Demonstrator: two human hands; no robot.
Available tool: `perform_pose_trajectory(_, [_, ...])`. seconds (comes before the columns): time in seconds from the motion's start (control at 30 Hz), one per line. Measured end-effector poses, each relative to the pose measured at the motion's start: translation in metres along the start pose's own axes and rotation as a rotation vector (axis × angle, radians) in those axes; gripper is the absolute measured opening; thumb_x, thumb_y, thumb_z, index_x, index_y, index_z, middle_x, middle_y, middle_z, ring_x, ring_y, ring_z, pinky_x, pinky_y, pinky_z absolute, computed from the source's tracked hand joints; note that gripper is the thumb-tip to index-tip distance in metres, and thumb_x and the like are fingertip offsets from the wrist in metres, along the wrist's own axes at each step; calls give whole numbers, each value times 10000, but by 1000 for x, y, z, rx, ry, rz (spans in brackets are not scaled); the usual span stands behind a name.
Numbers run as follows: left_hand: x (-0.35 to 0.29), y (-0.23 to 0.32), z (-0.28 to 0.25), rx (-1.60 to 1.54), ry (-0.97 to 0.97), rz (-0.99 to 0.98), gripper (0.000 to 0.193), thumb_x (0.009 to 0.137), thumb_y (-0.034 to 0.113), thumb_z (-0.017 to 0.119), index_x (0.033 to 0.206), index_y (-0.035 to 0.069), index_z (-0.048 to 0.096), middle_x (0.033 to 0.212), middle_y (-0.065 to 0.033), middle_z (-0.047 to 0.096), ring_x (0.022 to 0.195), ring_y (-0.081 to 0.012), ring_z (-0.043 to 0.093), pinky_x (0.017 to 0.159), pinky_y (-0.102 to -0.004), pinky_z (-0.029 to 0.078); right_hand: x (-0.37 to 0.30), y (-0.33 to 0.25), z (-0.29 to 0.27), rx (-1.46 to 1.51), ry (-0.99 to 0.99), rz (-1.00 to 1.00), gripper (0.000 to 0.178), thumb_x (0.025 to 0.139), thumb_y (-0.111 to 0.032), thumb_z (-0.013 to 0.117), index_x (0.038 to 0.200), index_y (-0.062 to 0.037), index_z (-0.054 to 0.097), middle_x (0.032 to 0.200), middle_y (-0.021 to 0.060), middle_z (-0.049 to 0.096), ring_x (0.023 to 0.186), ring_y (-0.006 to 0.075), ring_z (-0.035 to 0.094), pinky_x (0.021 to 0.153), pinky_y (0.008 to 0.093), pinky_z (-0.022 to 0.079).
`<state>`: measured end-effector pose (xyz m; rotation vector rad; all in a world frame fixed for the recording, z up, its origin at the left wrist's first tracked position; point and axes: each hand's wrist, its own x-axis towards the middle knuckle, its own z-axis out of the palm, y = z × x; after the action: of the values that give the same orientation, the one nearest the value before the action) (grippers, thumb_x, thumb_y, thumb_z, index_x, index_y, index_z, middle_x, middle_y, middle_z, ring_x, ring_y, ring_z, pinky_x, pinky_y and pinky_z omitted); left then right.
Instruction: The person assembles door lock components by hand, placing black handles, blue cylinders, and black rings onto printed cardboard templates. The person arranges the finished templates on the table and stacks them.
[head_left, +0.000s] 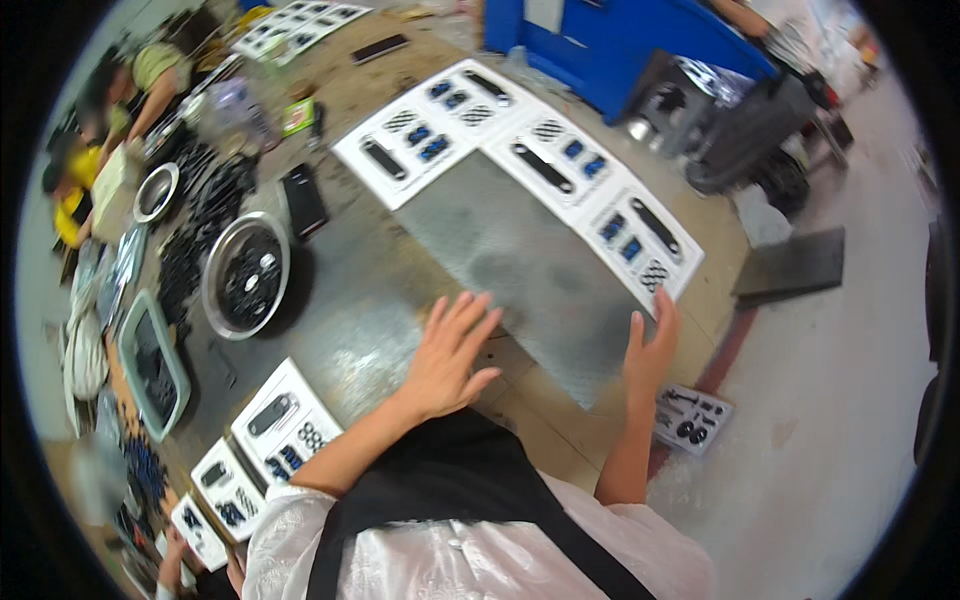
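Observation:
My left hand [448,355] is spread above the near edge of the table, with nothing in it. At the near right corner of a white card sheet [610,205], my right hand [648,355] has its thumb and fingers apart. Its fingertips overlap the card's edge; I cannot tell whether they touch. The sheet joins a second white sheet [455,118] on its left. Both carry black elongated pieces, small blue parts and black checkered clusters. Between my hands and the sheets lies a dark grey flat panel [510,250].
On the left stand a steel bowl [209,290] of black parts, a smaller bowl [140,205] and a pale green tray [184,385]. A black phone [304,200] lies nearby. More filled cards [318,408] lie beside my left forearm. Other people sit at the far left.

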<state>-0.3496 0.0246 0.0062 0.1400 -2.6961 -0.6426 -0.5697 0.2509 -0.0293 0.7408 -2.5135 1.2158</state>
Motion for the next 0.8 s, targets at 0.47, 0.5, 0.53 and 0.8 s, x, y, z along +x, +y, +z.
perform_pose_trajectory(0.47, [-360, -6, -90, 404, 538, -1546, 328, 920, 89, 511, 1212, -60, 523, 1136, -227, 534, 1065, -384, 539, 940, -429, 442, -193, -249, 161, 741, -1476, -286, 563, 972, -107, 521, 1477, -22, 288, 1488, 204, 354, 1355, 306, 401, 1065, 396, 408])
perform_pose_trajectory(0.5, [-359, -3, -88, 410, 552, -1548, 336, 918, 86, 510, 1219, -64, 519, 1117, -235, 540, 1042, -381, 546, 924, -431, 444, -194, -255, 161, 734, -1493, -249, 558, 972, -100, 518, 1474, -15, 288, 1482, 203, 364, 1351, 302, 407, 1065, 395, 408])
perform_pose_trajectory(0.53, [-360, -5, -88, 342, 584, -1546, 334, 918, 87, 511, 1215, -66, 521, 1106, -234, 544, 1025, -380, 550, 912, -432, 445, -191, -261, 160, 727, -1506, -208, 554, 972, -93, 514, 1471, -8, 289, 1476, 202, 375, 1346, 298, 414, 1065, 394, 408])
perform_pose_trajectory(0.8, [-363, -12, -92, 171, 482, -1495, 280, 930, 119, 527, 1148, -55, 545, 1064, -223, 542, 963, -376, 562, 865, -429, 457, -185, -256, 177, 717, -1445, 19, 488, 976, -87, 499, 1432, 18, 361, 1388, 184, 497, 1231, 247, 526, 1031, 369, 421])
